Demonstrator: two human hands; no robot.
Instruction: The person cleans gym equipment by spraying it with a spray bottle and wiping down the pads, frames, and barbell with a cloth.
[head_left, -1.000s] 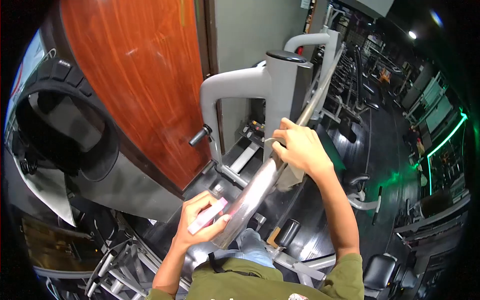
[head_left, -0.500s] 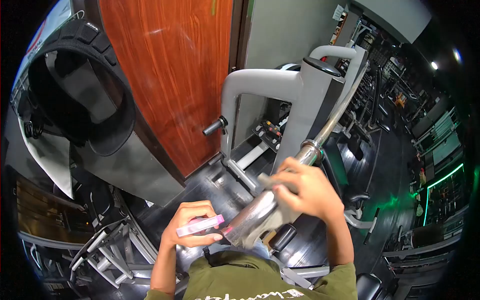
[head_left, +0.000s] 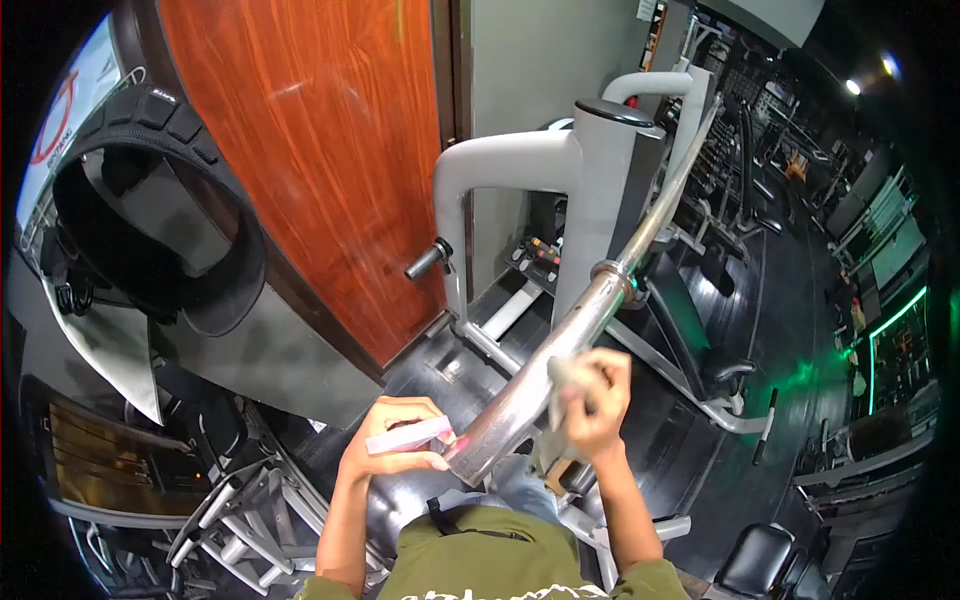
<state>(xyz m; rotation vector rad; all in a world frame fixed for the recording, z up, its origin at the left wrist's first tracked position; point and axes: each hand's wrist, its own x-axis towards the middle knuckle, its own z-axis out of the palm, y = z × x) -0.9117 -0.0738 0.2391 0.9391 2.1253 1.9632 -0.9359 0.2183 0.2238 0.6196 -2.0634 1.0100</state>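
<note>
A chrome barbell (head_left: 540, 378) slants across the middle, its thick sleeve end toward me and its thin shaft running off to the upper right. My right hand (head_left: 602, 402) is closed round a greyish cloth (head_left: 552, 440) beside the sleeve; part of the cloth hangs below the hand. Near the sleeve's end, my left hand (head_left: 368, 455) grips a flat pink-and-white object (head_left: 408, 437), whose kind I cannot make out. A pink patch shows on the metal close to its fingers.
A grey gym machine (head_left: 600, 190) with a curved frame stands ahead, beside a reddish wooden door (head_left: 320, 130). A black padded belt (head_left: 150, 200) hangs at the left. Weight benches and racks line the right side, and a black seat pad (head_left: 755, 560) is at lower right.
My right hand has come off the top of the sleeve and moved down toward me with the cloth, baring more of the metal. My left hand keeps hold of the pink-and-white object.
</note>
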